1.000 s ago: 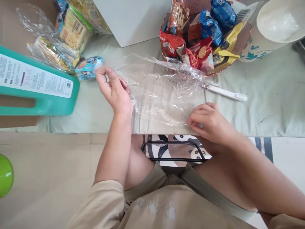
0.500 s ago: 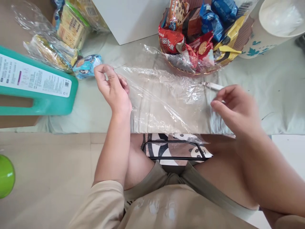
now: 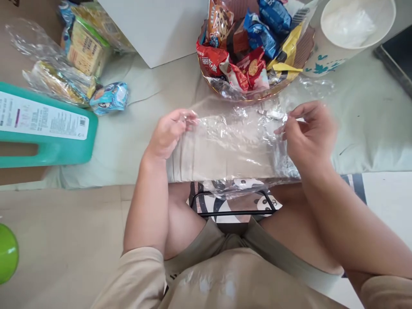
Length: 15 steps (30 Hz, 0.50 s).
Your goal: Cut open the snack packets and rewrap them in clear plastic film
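A clear plastic bag (image 3: 231, 133) spreads between my hands at the edge of the cloth-covered table, its lower part hanging over my lap. My left hand (image 3: 169, 135) pinches the bag at its left side. My right hand (image 3: 310, 137), slightly blurred, is closed on the bag's right side. Close to its fingertips, a small slim white object (image 3: 276, 114) shows beside or through the film; its kind is unclear. Just beyond the bag stands a gold-rimmed bowl (image 3: 212, 88) of wrapped snacks, including a red packet (image 3: 210, 60) and a blue packet (image 3: 262, 34).
At the left lie a teal jug (image 3: 74, 146) with a white label, a blue snack packet (image 3: 111, 98) and bagged crackers (image 3: 84, 47). A white box (image 3: 154, 25) stands behind. On the far right are a paper cup (image 3: 334, 56) with plastic inside and a dark object (image 3: 397, 60).
My left hand has moved right and down, now pinching the bag. My right hand has closed on the bag's right side, and the film has shifted right. The view has turned slightly.
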Available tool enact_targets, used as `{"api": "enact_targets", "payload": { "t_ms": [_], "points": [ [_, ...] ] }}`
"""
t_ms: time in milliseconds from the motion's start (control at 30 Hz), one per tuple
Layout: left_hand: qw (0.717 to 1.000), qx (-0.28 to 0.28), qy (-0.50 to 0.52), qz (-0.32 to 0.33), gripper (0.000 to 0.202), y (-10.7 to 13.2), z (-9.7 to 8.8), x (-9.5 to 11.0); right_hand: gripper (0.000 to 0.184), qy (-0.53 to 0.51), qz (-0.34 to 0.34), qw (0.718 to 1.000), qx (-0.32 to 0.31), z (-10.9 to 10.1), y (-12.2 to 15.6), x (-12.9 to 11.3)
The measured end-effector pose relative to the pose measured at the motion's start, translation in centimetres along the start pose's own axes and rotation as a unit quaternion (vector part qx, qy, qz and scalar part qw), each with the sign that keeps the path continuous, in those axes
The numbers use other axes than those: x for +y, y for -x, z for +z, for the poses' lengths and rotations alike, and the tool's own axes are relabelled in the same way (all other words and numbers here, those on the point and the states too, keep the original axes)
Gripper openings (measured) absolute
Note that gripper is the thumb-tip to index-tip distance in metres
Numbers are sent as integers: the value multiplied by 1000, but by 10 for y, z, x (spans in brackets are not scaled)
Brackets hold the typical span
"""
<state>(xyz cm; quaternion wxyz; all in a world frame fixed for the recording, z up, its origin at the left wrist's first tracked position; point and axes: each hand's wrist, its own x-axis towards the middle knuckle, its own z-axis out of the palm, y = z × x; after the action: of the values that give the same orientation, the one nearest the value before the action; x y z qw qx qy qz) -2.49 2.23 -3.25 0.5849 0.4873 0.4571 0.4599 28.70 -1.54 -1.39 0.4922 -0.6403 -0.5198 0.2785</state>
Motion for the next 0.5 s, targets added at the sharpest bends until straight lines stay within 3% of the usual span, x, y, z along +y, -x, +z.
{"api": "enact_targets", "payload": {
  "t_ms": [133, 233, 333, 400, 500],
  "points": [
    [984, -167, 49, -31, 89, 11, 0, 5, 9, 25, -52, 997, 55, -1, -6, 1],
    [967, -248, 13, -62, 92, 20, 15, 14, 10, 57, -60, 994, 75, -2, -10, 0],
    [962, -231, -105, -102, 53, 25, 32, 15, 10, 83, -63, 991, 83, -2, -14, 1],
    [967, -162, -166, -104, 19, 25, 36, 10, 11, 86, -72, 989, 94, -1, -15, 2],
    [989, -64, -114, -64, 23, 25, 32, 4, 13, 81, -83, 987, 113, 0, -17, 3]
  ]
}}
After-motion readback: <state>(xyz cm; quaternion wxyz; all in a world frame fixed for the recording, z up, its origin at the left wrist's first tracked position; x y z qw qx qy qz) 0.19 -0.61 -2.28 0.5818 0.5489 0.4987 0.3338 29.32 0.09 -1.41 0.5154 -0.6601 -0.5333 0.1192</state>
